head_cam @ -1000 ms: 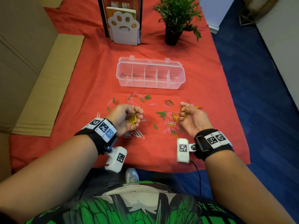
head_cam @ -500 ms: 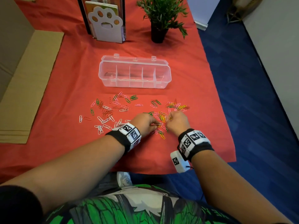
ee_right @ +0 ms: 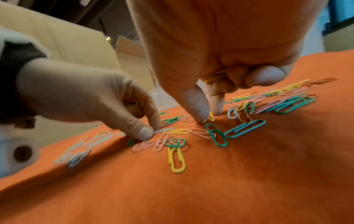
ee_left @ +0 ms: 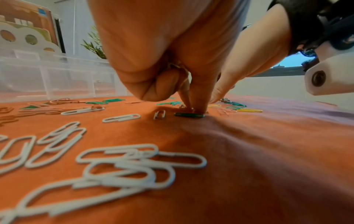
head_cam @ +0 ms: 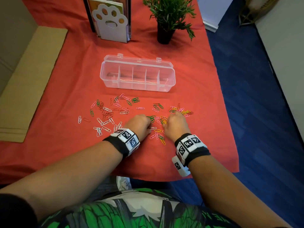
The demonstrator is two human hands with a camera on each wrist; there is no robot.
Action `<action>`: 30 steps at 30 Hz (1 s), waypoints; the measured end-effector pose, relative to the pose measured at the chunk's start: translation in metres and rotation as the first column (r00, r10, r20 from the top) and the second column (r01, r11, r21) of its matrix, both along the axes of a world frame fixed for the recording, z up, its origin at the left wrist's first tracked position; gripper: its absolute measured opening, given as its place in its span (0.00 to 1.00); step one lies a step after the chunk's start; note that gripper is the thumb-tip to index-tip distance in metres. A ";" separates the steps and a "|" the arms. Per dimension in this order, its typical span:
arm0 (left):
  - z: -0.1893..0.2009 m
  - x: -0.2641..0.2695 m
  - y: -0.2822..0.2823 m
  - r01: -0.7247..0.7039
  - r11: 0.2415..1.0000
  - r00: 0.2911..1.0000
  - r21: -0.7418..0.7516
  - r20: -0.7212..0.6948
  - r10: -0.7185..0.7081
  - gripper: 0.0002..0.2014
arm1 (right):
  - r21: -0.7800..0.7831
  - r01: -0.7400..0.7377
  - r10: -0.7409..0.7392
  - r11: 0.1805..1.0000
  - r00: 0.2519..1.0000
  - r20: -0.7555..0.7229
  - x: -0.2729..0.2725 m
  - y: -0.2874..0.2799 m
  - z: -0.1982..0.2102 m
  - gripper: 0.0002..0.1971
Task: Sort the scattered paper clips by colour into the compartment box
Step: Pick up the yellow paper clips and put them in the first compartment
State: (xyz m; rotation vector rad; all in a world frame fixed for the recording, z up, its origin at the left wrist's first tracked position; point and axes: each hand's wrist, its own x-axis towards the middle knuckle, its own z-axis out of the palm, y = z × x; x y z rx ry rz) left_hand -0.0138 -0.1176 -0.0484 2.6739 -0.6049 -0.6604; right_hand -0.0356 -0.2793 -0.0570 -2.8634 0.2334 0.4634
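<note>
Counter [head_cam: 65, 76]: covered by a red-orange cloth, slightly rumpled near the hands.

Compartment box [head_cam: 137, 74]: clear plastic, lid open, at mid-counter, five compartments, no clips visible inside.

Paper clips [head_cam: 115, 111]: white, pink, green, yellow and red, scattered on the cloth between the box and the near edge; white ones cluster toward the left.

Left hand [head_cam: 139, 125]: knuckles up, fingertips down on the cloth, thumb and forefinger pinching at a clip; yellow clips [ee_left: 177, 66] tucked in the curled fingers. A green clip [ee_left: 188, 114] lies at its fingertips.

Right hand [head_cam: 175, 124]: just beside the left, thumb and forefinger closed on a yellow clip [ee_right: 211, 116] on the cloth; more yellow wire shows in its curled fingers.

Far edge: paw-shaped bookend [head_cam: 111, 22] with books, potted plant [head_cam: 167, 18].

Left edge: flat cardboard [head_cam: 32, 79].

Room: blue carpet [head_cam: 255, 96] to the right, pale wall beyond.
</note>
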 end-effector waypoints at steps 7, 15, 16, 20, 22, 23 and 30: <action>-0.002 0.005 0.006 -0.072 0.997 0.995 -0.034 0.059 0.074 0.12 | 0.237 0.085 -0.080 0.968 0.996 -0.027 0.004 -0.004 0.006 0.05; -0.009 -0.005 -0.020 0.154 0.987 0.988 -0.049 0.003 -0.154 0.09 | 0.758 0.544 -0.446 0.360 0.814 -0.373 -0.002 -0.017 0.024 0.14; -0.010 -0.005 -0.021 0.151 0.987 0.989 -0.047 0.002 -0.151 0.09 | 0.778 0.553 -0.442 0.298 0.802 -0.401 -0.004 -0.017 0.025 0.13; -0.009 -0.004 -0.021 0.103 0.991 0.995 -0.090 -0.006 -0.104 0.09 | 0.817 0.577 -0.392 0.006 0.753 -0.529 -0.008 -0.022 0.033 0.12; -0.003 -0.002 -0.018 -0.041 0.985 0.995 -0.170 -0.092 0.026 0.07 | 0.812 0.572 -0.346 -0.114 0.744 -0.572 -0.010 -0.023 0.036 0.09; 0.002 -0.001 -0.016 -0.184 0.955 0.968 -0.232 -0.213 0.135 0.05 | 0.809 0.567 -0.318 -0.158 0.746 -0.585 -0.010 -0.022 0.038 0.06; 0.044 0.007 0.020 -0.917 0.252 0.327 -0.309 -0.944 0.035 0.06 | 0.709 0.656 -0.190 -0.259 0.685 -0.703 -0.001 -0.002 0.043 0.13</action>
